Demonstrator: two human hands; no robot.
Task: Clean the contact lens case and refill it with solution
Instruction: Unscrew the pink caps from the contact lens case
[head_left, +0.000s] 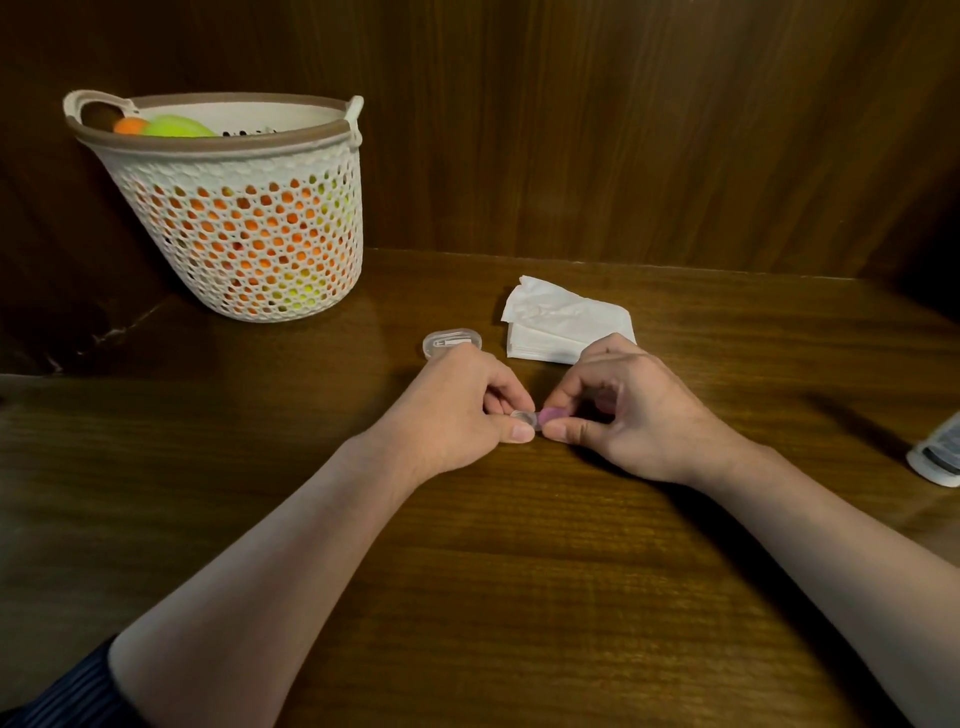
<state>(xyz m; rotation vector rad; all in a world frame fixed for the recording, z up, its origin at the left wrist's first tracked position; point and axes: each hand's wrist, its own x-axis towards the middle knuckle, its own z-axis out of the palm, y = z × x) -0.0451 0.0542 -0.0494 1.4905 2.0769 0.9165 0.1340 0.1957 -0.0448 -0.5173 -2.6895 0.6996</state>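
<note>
At the centre of the desk (519, 597), the left hand (457, 415) pinches the lens case (525, 417) steady while the right hand (623, 415) grips its purple cap (549, 414), likely to unscrew it, with tissues (566, 325) at twelve o'clock for wiping.

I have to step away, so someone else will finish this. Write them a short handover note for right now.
Left hand pinches the clear side of the contact lens case; right hand pinches its purple cap, low over the table.
Tissues lie just behind the hands, a small clear box to their left.
Done: nothing that shows.
Left: uncap, wipe, refill. No solution bottle is in view.
</note>
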